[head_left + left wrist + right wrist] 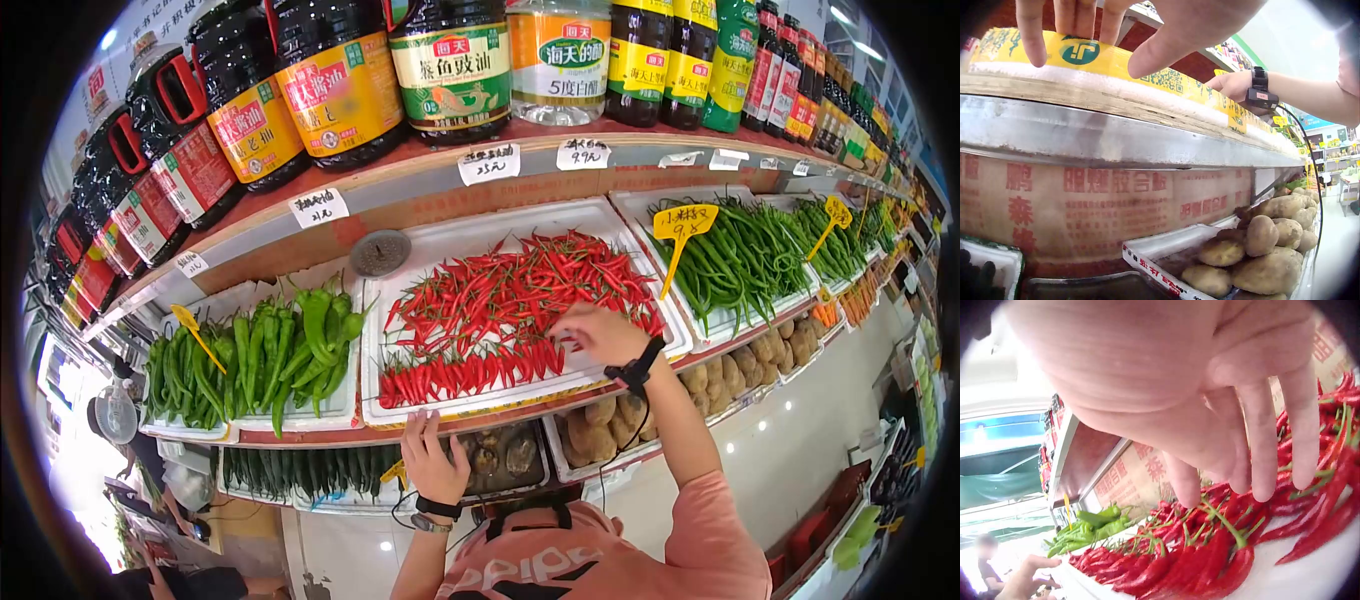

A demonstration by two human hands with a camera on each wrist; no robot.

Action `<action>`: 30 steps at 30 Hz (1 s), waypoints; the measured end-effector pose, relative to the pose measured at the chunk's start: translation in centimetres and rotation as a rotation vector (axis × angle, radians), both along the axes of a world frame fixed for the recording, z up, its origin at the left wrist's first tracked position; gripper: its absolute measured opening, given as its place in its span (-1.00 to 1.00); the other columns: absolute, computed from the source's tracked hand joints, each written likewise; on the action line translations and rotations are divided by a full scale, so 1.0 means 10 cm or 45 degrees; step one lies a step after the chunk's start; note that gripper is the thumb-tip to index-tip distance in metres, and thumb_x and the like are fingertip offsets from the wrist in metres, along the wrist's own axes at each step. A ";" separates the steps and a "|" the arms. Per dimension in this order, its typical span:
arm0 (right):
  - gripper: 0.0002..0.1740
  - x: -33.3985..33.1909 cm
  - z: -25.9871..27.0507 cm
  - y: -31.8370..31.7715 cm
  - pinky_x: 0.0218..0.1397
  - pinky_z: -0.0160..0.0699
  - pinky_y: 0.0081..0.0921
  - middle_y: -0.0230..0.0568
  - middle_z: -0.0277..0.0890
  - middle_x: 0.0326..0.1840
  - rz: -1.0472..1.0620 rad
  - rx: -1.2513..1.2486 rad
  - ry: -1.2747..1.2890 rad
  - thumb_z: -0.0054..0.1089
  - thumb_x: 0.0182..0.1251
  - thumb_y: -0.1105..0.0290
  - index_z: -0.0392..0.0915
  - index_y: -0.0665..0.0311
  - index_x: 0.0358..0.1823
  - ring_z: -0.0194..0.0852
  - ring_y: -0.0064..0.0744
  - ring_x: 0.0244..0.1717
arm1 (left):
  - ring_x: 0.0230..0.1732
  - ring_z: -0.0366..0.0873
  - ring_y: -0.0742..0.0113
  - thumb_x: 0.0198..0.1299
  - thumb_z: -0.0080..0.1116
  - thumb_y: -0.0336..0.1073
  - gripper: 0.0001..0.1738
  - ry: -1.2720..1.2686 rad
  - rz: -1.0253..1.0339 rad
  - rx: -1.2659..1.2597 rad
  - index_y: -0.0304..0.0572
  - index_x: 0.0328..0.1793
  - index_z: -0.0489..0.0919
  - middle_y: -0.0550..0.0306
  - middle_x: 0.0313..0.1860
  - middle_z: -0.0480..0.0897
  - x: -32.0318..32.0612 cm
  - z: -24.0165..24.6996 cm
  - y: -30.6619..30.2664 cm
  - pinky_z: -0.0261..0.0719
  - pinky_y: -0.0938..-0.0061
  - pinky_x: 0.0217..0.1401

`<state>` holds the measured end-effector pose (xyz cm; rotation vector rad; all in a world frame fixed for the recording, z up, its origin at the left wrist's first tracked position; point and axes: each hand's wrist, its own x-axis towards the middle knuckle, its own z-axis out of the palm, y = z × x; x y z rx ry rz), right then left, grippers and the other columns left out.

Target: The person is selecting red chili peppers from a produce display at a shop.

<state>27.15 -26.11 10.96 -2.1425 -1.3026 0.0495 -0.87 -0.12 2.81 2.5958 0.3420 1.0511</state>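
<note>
Red chilies [545,290] lie in a white foam tray [470,408], heaped loosely at the back and lined up in a row along the front. My right hand [603,333] is over the right part of the chilies. In the right wrist view its fingers [1264,456] hang down, loosely extended, with the tips right at the chilies [1210,562]; nothing shows gripped between them. My left hand [435,460] is at the tray's front edge, fingers spread. The left wrist view shows its fingertips over the yellow tape [1110,59] on that edge.
Trays of green peppers [285,345] and slim green chilies [740,260] flank the red ones. A round metal disc [380,253] sits at the back. Bottles [450,70] line the shelf above. Potatoes [600,430] and cucumber-like vegetables [310,470] lie below the ledge.
</note>
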 end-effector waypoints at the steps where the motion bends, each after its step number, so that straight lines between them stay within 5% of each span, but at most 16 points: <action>1: -0.56 -0.01 0.08 -0.05 0.18 0.67 -0.06 0.01 0.61 0.03 -0.022 0.049 -0.013 0.18 0.32 0.65 0.72 0.12 0.17 0.66 0.13 0.13 | 0.51 0.45 -0.33 0.25 0.31 -0.41 -0.42 0.000 -0.002 0.004 -0.29 0.44 0.57 -0.20 0.46 0.54 -0.01 0.00 0.00 0.45 -0.14 0.52; 3: -0.54 -0.01 0.20 -0.16 0.16 0.68 -0.04 0.04 0.63 0.04 -0.170 0.124 -0.065 0.26 0.30 0.65 0.66 0.13 0.22 0.67 0.15 0.13 | 0.50 0.44 -0.34 0.26 0.30 -0.41 -0.43 0.011 0.002 -0.017 -0.31 0.43 0.56 -0.22 0.44 0.54 -0.01 0.01 -0.01 0.44 -0.15 0.51; 6: -0.56 0.00 0.16 -0.32 0.17 0.71 0.02 -0.02 0.65 0.09 -0.419 -0.256 -0.067 0.39 0.24 0.55 0.67 0.10 0.16 0.68 0.13 0.18 | 0.49 0.43 -0.36 0.28 0.28 -0.40 -0.41 0.032 -0.001 -0.049 -0.33 0.45 0.51 -0.26 0.42 0.53 -0.01 0.02 -0.03 0.40 -0.15 0.53; 11: -0.60 0.12 -0.25 -0.42 0.08 0.76 0.00 -0.12 0.69 0.08 -0.413 -0.311 -0.204 0.47 0.20 0.46 0.69 0.08 0.09 0.74 0.05 0.12 | 0.49 0.44 -0.37 0.28 0.28 -0.40 -0.45 0.004 -0.012 -0.070 -0.36 0.40 0.50 -0.27 0.41 0.55 0.01 0.02 -0.02 0.41 -0.15 0.53; 20: -0.79 0.11 -0.16 -0.32 -0.01 0.75 0.01 -0.16 0.73 -0.11 -0.435 -0.284 -0.138 0.44 0.24 0.48 0.71 0.13 -0.10 0.77 0.04 0.00 | 0.51 0.44 -0.35 0.29 0.28 -0.38 -0.45 0.022 0.001 -0.057 -0.36 0.41 0.50 -0.27 0.41 0.56 0.00 0.02 -0.02 0.42 -0.13 0.54; 30: -0.77 -0.02 0.08 -0.21 -0.05 0.68 -0.06 -0.10 0.68 -0.11 -0.470 -0.090 -0.182 0.38 0.29 0.57 0.68 0.16 -0.06 0.73 0.06 -0.09 | 0.53 0.48 -0.27 0.24 0.32 -0.40 -0.43 0.014 0.019 -0.054 -0.27 0.41 0.56 -0.14 0.46 0.56 -0.02 -0.01 0.01 0.48 -0.08 0.53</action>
